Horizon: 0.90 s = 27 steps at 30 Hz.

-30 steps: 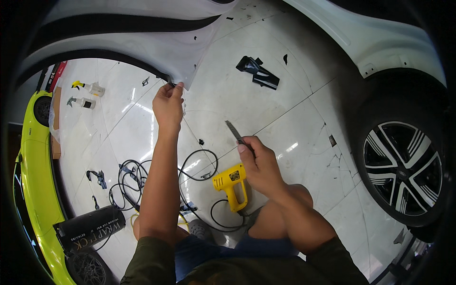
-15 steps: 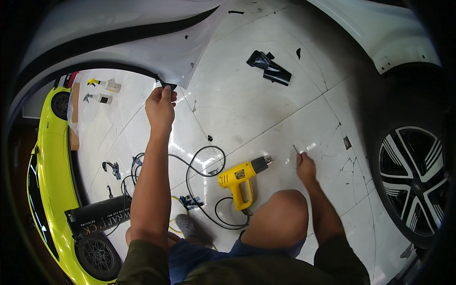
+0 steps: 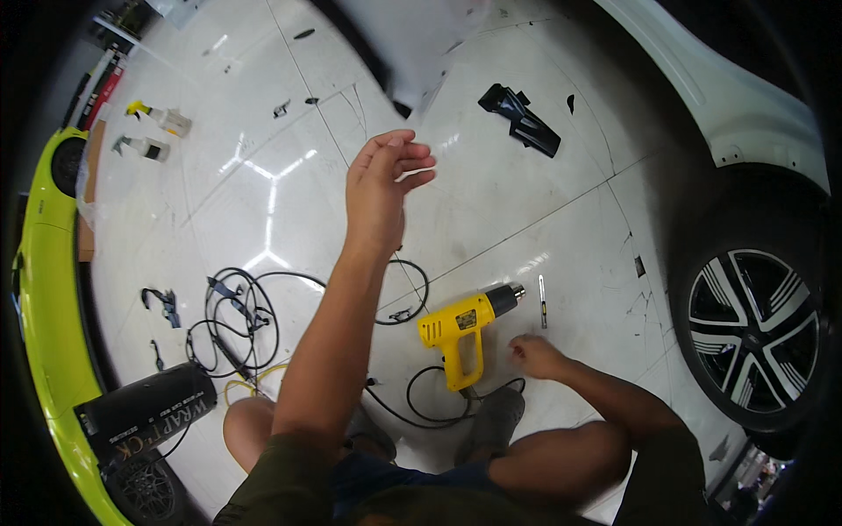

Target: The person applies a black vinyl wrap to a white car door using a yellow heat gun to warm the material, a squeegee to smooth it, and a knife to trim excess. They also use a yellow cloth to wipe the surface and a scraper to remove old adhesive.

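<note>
My left hand is raised at mid-view, fingers bent and apart, nothing between them. Just beyond it hangs the lower corner of a pale car panel with a black edge strip. My right hand is low over the floor, between a yellow heat gun and a slim cutter knife, touching neither. Its fingers look curled but are blurred. The heat gun lies on its side, nozzle to the right, its black cord looping away below it.
Black film scraps lie on the white tile floor. At right stands a car wheel under a white body. To the left are spray bottles, coiled cable, a black roll and a lime-green car.
My left hand has let go of the panel's black edge and moved right. My right hand has laid the cutter knife on the floor and drawn back toward me. The whole view has shifted.
</note>
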### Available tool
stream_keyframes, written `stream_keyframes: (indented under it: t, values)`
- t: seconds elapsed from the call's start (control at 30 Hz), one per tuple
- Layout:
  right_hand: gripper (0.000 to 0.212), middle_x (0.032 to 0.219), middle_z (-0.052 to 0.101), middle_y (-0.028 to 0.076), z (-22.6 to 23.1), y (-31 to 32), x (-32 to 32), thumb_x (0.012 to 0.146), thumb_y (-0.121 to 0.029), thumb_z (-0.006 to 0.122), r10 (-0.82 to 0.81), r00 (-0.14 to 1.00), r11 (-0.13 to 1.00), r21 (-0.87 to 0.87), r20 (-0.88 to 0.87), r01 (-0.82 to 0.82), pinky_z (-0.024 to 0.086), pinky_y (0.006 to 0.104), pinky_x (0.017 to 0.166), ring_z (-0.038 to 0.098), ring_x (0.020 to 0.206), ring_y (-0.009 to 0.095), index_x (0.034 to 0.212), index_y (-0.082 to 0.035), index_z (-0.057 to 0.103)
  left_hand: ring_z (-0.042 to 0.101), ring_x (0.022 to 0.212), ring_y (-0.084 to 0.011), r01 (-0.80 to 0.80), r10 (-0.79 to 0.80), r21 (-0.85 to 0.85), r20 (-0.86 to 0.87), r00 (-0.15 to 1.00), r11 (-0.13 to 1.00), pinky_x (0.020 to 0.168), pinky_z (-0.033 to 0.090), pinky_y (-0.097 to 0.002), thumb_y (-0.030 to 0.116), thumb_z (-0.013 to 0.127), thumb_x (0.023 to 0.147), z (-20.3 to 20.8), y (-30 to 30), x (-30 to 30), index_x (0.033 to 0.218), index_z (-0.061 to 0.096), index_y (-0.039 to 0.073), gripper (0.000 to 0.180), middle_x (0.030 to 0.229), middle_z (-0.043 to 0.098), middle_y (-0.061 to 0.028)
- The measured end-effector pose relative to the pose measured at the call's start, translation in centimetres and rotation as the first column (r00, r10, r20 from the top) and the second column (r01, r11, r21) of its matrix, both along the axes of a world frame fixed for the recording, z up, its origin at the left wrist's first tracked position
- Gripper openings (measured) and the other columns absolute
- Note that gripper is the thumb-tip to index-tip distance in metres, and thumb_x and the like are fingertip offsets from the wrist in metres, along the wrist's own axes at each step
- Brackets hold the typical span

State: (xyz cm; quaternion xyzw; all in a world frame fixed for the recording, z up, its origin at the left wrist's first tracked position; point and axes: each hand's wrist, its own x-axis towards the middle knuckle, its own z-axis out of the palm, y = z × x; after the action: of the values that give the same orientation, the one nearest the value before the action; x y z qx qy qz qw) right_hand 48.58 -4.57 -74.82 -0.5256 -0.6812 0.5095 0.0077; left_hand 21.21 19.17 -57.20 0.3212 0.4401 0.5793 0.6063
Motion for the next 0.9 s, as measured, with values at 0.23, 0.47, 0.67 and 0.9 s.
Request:
stream_keyframes:
  t: [0.23,0.47,0.67,0.9]
  values:
    - [0.052,0.103,0.059,0.026,-3.6,-4.1,-15.3,0.079,-0.027,0.069,-0.366,0.91,0.929,0.018,0.192,0.37,0.049,0.0452,0.083,0.06,0.097,0.04,0.115,0.005,0.05,0.062,0.086,-0.0207,0.171,-0.157,-0.037,0.249,0.956,0.985,0.077,0.051,-0.0328,0.015,0.047,0.093,-1.5,3.5,-1.0,0.117,0.055,-0.001,0.03,0.096,0.063,-0.0123]
    - [0.045,0.111,0.057,0.027,-7.8,-4.8,-23.0,0.082,-0.021,0.063,-0.69,0.585,0.711,0.249,0.426,0.657,0.045,0.0465,0.09,0.054,0.107,0.043,0.116,0.003,0.046,0.066,0.07,-0.0214,0.153,-0.141,-0.01,-0.453,0.88,0.988,0.065,0.051,-0.0318,0.019,0.053,0.087,-9.8,9.2,-11.6,0.099,0.068,0.0,0.026,0.083,0.069,-0.0139]
    - [0.042,0.099,0.062,0.019,-0.6,-2.8,-22.6,0.088,-0.019,0.055,-0.75,0.623,0.658,0.345,0.222,0.669,0.051,0.0419,0.075,0.063,0.084,0.033,0.124,0.001,0.046,0.067,0.076,-0.0228,0.071,-0.158,-0.391,-0.193,0.968,0.917,0.069,0.051,-0.0341,0.021,0.054,0.085,-15.9,9.4,-21.6,0.099,0.068,0.0,0.028,0.087,0.07,-0.0141]
    - [0.032,0.095,0.059,0.011,20.7,0.3,-24.6,0.097,-0.023,0.05,-0.875,0.484,0.476,-0.147,0.024,0.867,0.052,0.0319,0.063,0.061,0.072,0.017,0.12,-0.002,0.047,0.062,0.073,-0.0175,-0.036,0.024,-0.027,-0.357,0.934,0.999,0.064,0.049,-0.0304,0.023,0.058,0.087,-12.5,11.0,-22.0,0.101,0.066,0.001,0.027,0.085,0.066,-0.0096]
